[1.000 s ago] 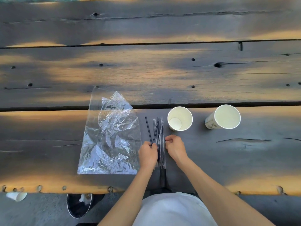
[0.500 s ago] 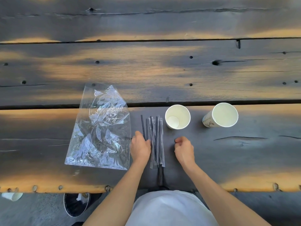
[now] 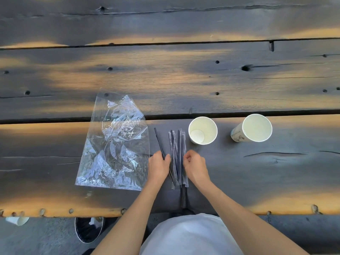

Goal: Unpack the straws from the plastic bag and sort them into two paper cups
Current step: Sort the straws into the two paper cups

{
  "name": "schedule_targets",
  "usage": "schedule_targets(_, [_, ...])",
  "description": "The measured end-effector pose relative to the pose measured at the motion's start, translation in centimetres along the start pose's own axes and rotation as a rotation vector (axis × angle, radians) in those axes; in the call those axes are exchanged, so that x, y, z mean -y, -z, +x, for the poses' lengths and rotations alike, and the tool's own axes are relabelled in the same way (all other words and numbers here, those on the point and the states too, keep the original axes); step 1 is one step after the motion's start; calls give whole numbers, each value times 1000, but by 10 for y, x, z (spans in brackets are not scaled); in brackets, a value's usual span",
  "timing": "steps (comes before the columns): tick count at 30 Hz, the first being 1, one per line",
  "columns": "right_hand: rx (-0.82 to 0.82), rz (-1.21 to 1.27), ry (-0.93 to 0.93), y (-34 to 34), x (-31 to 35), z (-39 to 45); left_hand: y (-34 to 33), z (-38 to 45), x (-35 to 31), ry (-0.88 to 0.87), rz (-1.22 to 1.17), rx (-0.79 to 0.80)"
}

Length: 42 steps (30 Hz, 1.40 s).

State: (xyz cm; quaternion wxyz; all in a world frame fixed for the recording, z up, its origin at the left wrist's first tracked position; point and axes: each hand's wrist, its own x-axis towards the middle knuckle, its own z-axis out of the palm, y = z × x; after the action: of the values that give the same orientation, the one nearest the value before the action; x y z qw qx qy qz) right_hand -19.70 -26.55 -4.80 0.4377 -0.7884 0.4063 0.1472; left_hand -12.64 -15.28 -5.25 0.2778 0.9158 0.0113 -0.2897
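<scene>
**Straws out, cups empty**

While the bag (image 3: 114, 144) lies flat toward the tabletop's near edge, two cups (image 3: 203, 130) (image 3: 254, 128) stand empty to its right, the straws (image 3: 178, 155) between. About six straws; exact count unclear. Since a moment ago, the right hand (image 3: 195, 165) moved in beside the bundle, fingers curled, grip unclear. The left hand (image 3: 158, 167) pinches one straw (image 3: 158, 139), palm down.

Left hand (image 3: 158, 167) covers the middle of the lone black straw (image 3: 158, 139) so whether its fingers actually pinch it is anyone's guess, the print on the right cup (image 3: 239, 136) is way too small to read, and the tabletop (image 3: 184, 80) runs off every side.
</scene>
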Motion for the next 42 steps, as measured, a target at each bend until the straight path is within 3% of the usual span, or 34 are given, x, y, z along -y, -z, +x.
schedule_targets(8, [45,-184,8,-10,19,6,-11,8,-13,53,-98,90])
schedule_targets(16, [61,-366,22,-7,23,10,-16,11,-10,73,-87,78])
schedule_targets(24, [43,-364,13,-4,22,7,-1,13,0,121,-176,-10])
schedule_targets(30, [-30,-373,78,-8,17,6,-4,12,2,87,-147,-10])
schedule_targets(34, [19,-397,97,-8,18,6,-13,9,-11,15,-85,18])
schedule_targets(42, [72,-471,81,-9,22,5,-17,19,-15,60,18,59])
